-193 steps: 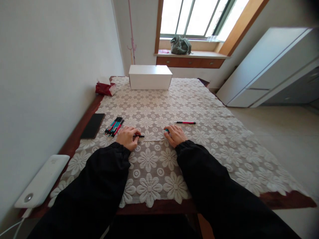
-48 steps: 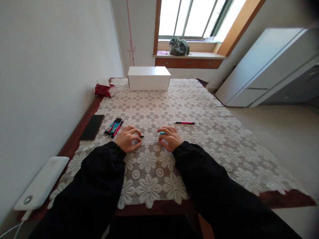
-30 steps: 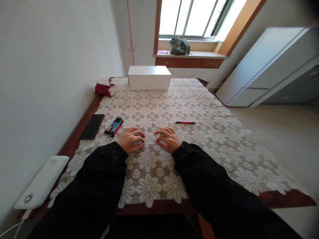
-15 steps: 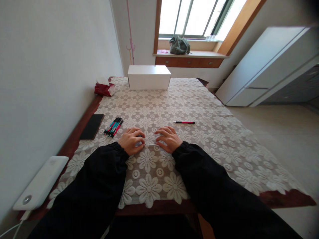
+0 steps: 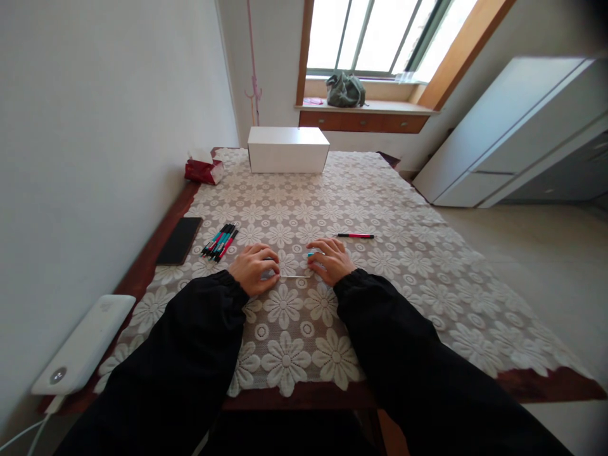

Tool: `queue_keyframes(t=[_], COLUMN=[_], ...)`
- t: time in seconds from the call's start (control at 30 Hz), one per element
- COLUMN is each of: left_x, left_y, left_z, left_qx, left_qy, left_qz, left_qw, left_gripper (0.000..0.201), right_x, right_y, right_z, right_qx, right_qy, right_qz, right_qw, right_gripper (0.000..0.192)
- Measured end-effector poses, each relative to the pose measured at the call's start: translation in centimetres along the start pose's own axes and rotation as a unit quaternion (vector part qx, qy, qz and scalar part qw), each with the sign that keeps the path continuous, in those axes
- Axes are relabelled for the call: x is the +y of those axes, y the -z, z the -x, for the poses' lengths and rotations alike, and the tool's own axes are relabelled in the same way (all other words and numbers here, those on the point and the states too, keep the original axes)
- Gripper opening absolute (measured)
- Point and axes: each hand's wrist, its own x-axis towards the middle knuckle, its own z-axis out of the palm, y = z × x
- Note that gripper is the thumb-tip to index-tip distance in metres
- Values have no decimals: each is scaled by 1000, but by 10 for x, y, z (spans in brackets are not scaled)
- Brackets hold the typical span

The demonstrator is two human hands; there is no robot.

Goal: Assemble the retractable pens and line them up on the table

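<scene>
**Both my hands on a thin refill and pen parts at the table's near edge**

I sit at a table [image 5: 156, 250] covered by a white lace cloth [image 5: 380, 209] with a flower pattern. My black sleeves reach forward. My left hand [image 5: 253, 269] rests knuckles up, fingers curled closed around one end of a thin pale refill [image 5: 295, 277] that lies flat on the cloth between my hands; whatever else it pinches is hidden. My right hand [image 5: 334, 260] curls over the other end, with a small teal pen part [image 5: 311, 254] showing at its fingertips, though I cannot tell how firmly it grips. The hands sit close together, likely so the slender piece stays steady and aligned.

A bundle of pens [image 5: 219, 241] lies just left of my left hand, within easy reach. A single red pen [image 5: 354, 235] lies apart, beyond my right hand. A black phone [image 5: 180, 240] lies near the wall, a white box [image 5: 288, 149] stands at the far end beside a red tissue pack [image 5: 202, 170], and a white power bank [image 5: 83, 345] sits near my left elbow.
</scene>
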Motion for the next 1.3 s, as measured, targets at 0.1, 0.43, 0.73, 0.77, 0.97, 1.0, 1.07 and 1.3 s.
queue_keyframes(t=[0.1,0.43,0.73,0.77,0.97,1.0,1.07,1.3], left_x=[1,3,-1,-1,-2,-2,0,16], left_y=[0,-8,-16,-17,-20,-19,-15,-1], left_z=[-2,-2,0,0,0,-1,-1,-4], left_qx=[14,31,17,18,30,35,51,106], left_qy=[-7,-20,-41,-41,-43,-45,-46,-70], left_qz=[-3,-8,-1,0,2,2,2,6], left_qw=[1000,999,999,999,999,998,998,992], left_gripper=[14,16,14,13,14,15,18,21], right_x=[-10,-11,4,5,0,-4,-12,-45], right_y=[2,12,16,15,7,7,9,7], right_z=[-3,-3,2,2,0,0,-3,-11], right_qx=[6,-14,-46,-48,-41,-40,-33,-32], right_qy=[9,13,30,32,30,26,6,-102], right_qz=[-18,-23,7,7,2,-9,-57,-375], right_qw=[1000,1000,998,998,999,999,998,921], right_gripper=[9,17,21,17,8,8,8,12])
